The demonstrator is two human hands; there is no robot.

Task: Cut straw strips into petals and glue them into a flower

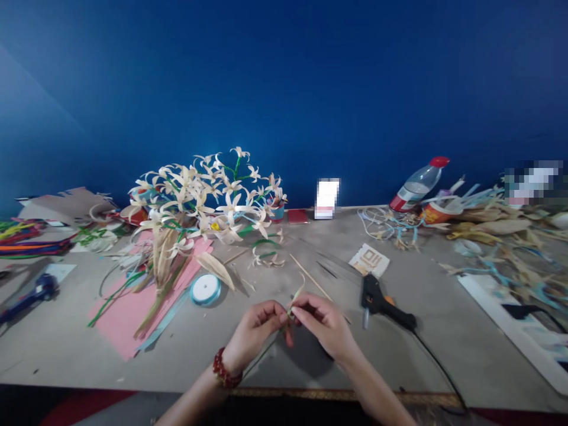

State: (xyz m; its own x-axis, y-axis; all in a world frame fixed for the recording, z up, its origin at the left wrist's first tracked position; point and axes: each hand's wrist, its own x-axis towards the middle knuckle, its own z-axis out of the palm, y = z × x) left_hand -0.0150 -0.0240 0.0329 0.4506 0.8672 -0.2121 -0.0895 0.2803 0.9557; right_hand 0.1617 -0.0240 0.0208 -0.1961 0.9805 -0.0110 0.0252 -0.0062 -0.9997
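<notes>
Both hands meet near the table's front edge, fingers pinched together. A pale, curved strip like a dried husk petal (302, 284) sticks up from between the fingertips. My left hand (261, 325), with a red bead bracelet (226, 368) at the wrist, is closed on the base of the petal piece. Below it a thin stem (261, 359) slants toward me. My right hand (326, 325) pinches the same piece from the other side. The fingers hide most of the join. Right of my hands lies a black glue gun (384, 305).
White husk flowers (199, 189) on green stems bunch at the back left, above pink paper (115, 316). A blue ribbon spool (205, 290) and thin stick (310, 278) lie nearer. A tilted bottle (417, 186), loose husks (492, 225) and a white power strip (510, 331) occupy the right.
</notes>
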